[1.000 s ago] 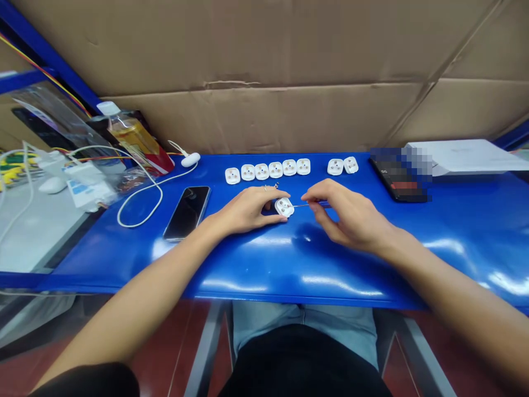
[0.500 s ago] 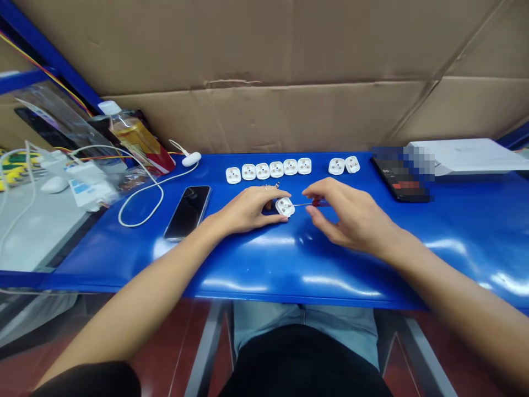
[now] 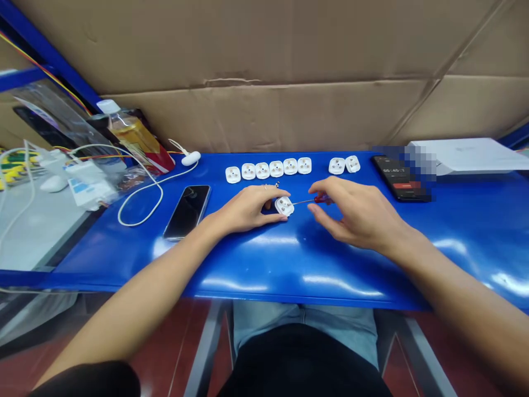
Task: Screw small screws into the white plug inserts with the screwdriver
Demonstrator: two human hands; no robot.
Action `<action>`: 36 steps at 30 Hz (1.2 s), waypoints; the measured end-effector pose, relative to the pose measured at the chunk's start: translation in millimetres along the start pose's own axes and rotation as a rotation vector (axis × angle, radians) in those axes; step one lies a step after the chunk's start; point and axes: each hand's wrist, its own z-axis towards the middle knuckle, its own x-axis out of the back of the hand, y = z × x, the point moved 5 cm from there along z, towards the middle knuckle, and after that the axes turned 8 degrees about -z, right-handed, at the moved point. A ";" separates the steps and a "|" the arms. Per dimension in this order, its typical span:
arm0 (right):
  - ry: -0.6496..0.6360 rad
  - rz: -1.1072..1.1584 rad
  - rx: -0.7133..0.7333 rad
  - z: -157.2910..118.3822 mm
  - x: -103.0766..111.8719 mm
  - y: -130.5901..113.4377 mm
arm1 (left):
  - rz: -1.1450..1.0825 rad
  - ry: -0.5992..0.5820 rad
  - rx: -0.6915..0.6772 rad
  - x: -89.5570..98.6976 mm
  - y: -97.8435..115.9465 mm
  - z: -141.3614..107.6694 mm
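Pinching a white plastic part [image 3: 284,207] between its fingers, the left hand [image 3: 246,209] rests on the worktop [image 3: 273,264]. At that part's three o'clock, the right hand [image 3: 357,215] holds a red-handled screwdriver [image 3: 319,199] in its fingers. Six similar parts [image 3: 276,169] line up towards eleven, another pair [image 3: 336,165] towards two.

The screwdriver [image 3: 319,199] now shows more red handle beside the right hand [image 3: 359,214].

The desk [image 3: 256,264] is smooth and shiny, the white part [image 3: 284,206] plastic, the rod [image 3: 303,202] metal, the wall [image 3: 264,49] dull cardboard.
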 end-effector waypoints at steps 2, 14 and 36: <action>-0.003 -0.032 -0.042 -1.7 -2.5 3.1 | 0.003 0.000 0.003 0.3 0.3 0.0; -0.027 0.015 -0.053 -1.7 -2.8 6.2 | 0.008 -0.007 0.000 -0.6 -0.7 -1.1; -0.035 0.015 0.004 -2.1 -2.1 2.7 | -0.002 -0.005 0.001 1.2 1.0 -0.6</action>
